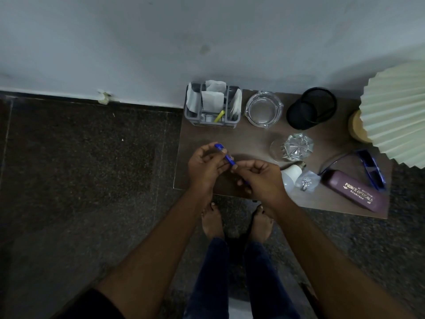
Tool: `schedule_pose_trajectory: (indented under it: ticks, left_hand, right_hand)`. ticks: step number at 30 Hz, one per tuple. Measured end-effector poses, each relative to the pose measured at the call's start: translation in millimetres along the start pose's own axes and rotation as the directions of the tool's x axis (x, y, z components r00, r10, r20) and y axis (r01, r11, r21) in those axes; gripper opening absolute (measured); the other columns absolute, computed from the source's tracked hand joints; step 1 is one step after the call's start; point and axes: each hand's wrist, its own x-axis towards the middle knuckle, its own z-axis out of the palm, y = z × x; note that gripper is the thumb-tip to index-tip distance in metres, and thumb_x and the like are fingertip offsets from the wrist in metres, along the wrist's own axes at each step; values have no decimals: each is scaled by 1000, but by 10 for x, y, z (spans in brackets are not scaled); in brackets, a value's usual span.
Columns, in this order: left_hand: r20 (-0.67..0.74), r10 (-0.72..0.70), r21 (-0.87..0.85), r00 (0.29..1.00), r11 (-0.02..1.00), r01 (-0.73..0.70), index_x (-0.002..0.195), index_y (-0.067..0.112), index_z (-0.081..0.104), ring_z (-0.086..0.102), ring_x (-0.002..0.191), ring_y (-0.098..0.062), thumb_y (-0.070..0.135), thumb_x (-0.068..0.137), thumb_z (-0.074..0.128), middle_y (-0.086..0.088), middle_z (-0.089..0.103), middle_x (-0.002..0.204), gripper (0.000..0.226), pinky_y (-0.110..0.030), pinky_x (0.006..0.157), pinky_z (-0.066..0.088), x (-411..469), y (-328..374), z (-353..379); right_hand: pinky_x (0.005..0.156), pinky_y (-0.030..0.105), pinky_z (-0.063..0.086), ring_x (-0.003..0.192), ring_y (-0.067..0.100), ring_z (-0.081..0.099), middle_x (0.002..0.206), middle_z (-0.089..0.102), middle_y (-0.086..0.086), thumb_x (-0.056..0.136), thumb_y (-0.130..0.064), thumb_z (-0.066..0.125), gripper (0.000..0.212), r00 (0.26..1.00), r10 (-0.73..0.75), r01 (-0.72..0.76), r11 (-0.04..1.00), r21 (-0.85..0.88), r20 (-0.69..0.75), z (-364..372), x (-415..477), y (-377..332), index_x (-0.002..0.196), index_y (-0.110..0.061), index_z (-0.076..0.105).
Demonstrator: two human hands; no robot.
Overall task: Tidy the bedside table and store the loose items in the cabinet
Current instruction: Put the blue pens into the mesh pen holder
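Since both hands are clamped on the blue pen (226, 158), left hand (204, 165) on its far end and right hand (259, 178) on the near end, its long axis runs diagonally toward the grey organizer (212, 107), left grip nearer.

Our left hand (205, 165): we hold it raised in front of us, fingers curled inward, thumb and fingertips pinched together.
Our right hand (261, 178): we keep it just beside the left, fingers bent, thumb meeting the forefinger.
Our forearms: we reach both forward, bare, converging toward the hands.
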Motion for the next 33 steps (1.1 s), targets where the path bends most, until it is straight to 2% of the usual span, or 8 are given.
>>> schedule_pose_trajectory:
  ticks: [2, 6, 9, 17, 20, 25, 28, 33]
  left_hand:
    - [-2, 2, 22, 1000, 1000, -1, 123, 2, 61, 74, 98, -38, -1, 87, 71, -26, 72, 110, 37, -36, 78, 63, 4, 22, 10]
    - [32, 14, 53, 999, 998, -16, 124, 1, 60, 74, 97, -38, -1, 87, 72, -26, 73, 108, 39, -36, 78, 63, 8, 58, 9]
    - [69, 28, 82, 997, 996, -34, 123, 1, 60, 75, 94, -35, 0, 88, 71, -26, 73, 108, 37, -39, 82, 63, 21, 98, -3]
    - [125, 46, 108, 991, 992, -60, 118, 4, 62, 76, 82, -23, -2, 89, 68, -20, 74, 99, 30, -33, 72, 63, 10, 176, 13]
    - [126, 82, 138, 989, 985, -100, 120, 0, 61, 75, 84, -27, -4, 88, 69, -28, 72, 105, 34, -37, 74, 63, -28, 190, 31]
    - [129, 148, 214, 981, 961, -173, 120, -5, 61, 72, 90, -30, -6, 85, 71, -30, 72, 105, 36, -39, 77, 63, -97, 225, 77]
    - [137, 182, 236, 974, 949, -210, 119, -6, 61, 70, 92, -34, -7, 86, 70, -32, 71, 104, 34, -46, 82, 61, -128, 218, 143]
    - [183, 230, 240, 956, 933, -270, 114, -2, 63, 70, 90, -30, -5, 89, 68, -29, 71, 103, 26, -42, 80, 60, -179, 277, 258]
  right_hand:
    - [42, 16, 43, 47, 6, 56, 75, 78, 3, 86, -10, 76, 5, 1000, -2, 2, 1000, 6, -7, -6, 17, -19, 83, -14, 78]
    - [47, 13, 45, 47, 3, 54, 76, 78, 0, 90, -8, 72, 10, 1000, 19, -19, 1000, 12, -9, 17, 48, -35, 84, -13, 78]
    - [43, 14, 41, 45, 0, 51, 76, 78, -2, 91, -12, 72, 8, 997, 75, -74, 996, 48, -22, 27, 48, -50, 88, -11, 79]
    - [41, 16, 39, 49, 3, 53, 83, 78, 1, 92, -17, 70, 11, 981, 189, -193, 970, 149, 37, 27, 26, -114, 93, -11, 79]
    - [43, 20, 43, 50, 11, 57, 87, 79, 4, 92, -21, 71, 11, 989, 140, -143, 987, 73, 43, 14, 33, -100, 95, -13, 78]
    - [50, 24, 56, 57, 16, 68, 84, 78, 6, 91, -24, 73, 6, 993, 30, -26, 999, -40, 117, -64, 33, -127, 89, -21, 77]
    - [53, 26, 59, 59, 17, 71, 82, 77, 6, 91, -23, 73, 5, 992, -19, 30, 996, -88, 128, -118, 23, -168, 88, -20, 76]
    - [61, 41, 63, 66, 25, 74, 85, 76, 8, 91, -20, 73, 8, 995, -54, 62, 994, -90, 85, -175, -57, -295, 95, -14, 74]
